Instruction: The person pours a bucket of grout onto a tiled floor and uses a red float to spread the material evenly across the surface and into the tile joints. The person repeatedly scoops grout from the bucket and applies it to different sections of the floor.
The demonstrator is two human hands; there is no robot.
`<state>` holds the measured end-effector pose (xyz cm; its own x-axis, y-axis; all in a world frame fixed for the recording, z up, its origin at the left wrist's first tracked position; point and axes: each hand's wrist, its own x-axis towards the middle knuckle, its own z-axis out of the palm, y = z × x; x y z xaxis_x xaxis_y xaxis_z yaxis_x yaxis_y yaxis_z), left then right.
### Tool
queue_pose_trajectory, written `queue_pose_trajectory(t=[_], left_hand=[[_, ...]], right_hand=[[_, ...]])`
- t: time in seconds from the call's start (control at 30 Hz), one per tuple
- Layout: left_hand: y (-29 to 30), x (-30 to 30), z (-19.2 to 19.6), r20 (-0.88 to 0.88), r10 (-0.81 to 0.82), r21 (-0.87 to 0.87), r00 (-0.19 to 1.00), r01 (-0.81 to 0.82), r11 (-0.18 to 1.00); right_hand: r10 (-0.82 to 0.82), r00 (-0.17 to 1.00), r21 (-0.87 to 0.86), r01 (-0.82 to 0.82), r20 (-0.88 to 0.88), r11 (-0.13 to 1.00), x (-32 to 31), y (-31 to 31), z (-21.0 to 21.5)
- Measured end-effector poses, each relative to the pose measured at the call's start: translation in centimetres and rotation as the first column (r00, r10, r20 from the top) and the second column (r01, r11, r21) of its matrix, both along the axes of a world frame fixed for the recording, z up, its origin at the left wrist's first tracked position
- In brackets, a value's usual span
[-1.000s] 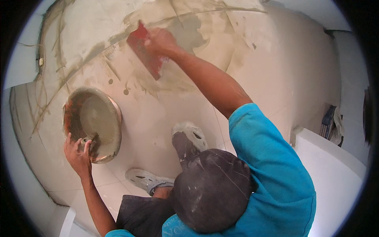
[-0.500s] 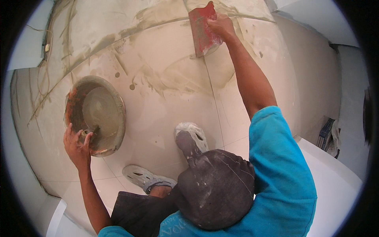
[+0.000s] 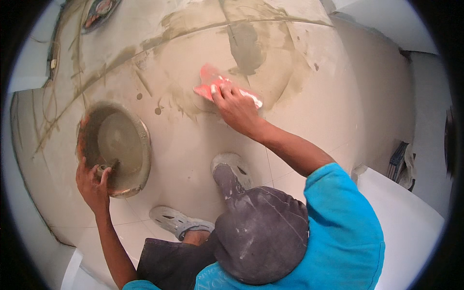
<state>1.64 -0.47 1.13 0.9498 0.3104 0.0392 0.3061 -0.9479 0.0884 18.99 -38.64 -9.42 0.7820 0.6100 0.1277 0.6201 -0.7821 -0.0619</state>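
Note:
My right hand point(image 3: 237, 108) grips a red flat spreader point(image 3: 210, 87), blurred by motion, against the pale tiled floor point(image 3: 188, 140). Wet grey-brown grout is smeared around it, with a thick dark patch of grout point(image 3: 246, 46) just beyond. At the left, my left hand point(image 3: 94, 188) holds the near-left rim of a round basin point(image 3: 142, 145), its thumb over the inner side. Grout paste point(image 3: 118, 135) fills part of the basin. Between thumb and fingers shows the rounded end of a small tool point(image 3: 102, 169); the rest of it dips into the paste.
My shoes point(image 3: 174, 220) stand on the tiles between basin and legs. A grout-smeared joint line crosses the floor's far side. At top left is a dark oval shape point(image 3: 101, 12), perhaps a person's foot in a sandal. A dark bundle point(image 3: 400, 162) lies far right.
My right hand has drawn the red spreader nearer and to the left, uncovering a dark grout patch. My left hand stays at the basin. The dark oval shape has appeared at top left.

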Motion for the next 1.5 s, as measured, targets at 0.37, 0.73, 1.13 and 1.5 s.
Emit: queue_pose_trajectory(t=[0.37,0.73,1.13,1.5], left_hand=[[-0.1,1.0,-0.7,-0.042,0.008,-0.005,0.999,-0.008,1.000],[0.0,0.3,-1.0,0.033,0.029,-0.031,0.999,-0.028,0.999],[-0.1,0.3,-0.4,-0.010,0.066,0.021,0.998,-0.066,0.998],[1.1,-1.0,-0.6,-0.076,0.083,0.050,0.994,-0.080,0.996]], right_hand=[[-0.389,0.920,0.071,0.392,-0.054,0.917,12.7,4.4,-2.9],[-0.740,0.657,-0.047,0.743,-0.140,0.668,18.6,-12.4,4.3],[-0.526,0.795,-0.008,0.549,-0.302,0.836,18.6,0.0,3.0],[-0.516,0.745,0.326,0.656,-0.422,0.681,15.9,-10.8,3.0]])
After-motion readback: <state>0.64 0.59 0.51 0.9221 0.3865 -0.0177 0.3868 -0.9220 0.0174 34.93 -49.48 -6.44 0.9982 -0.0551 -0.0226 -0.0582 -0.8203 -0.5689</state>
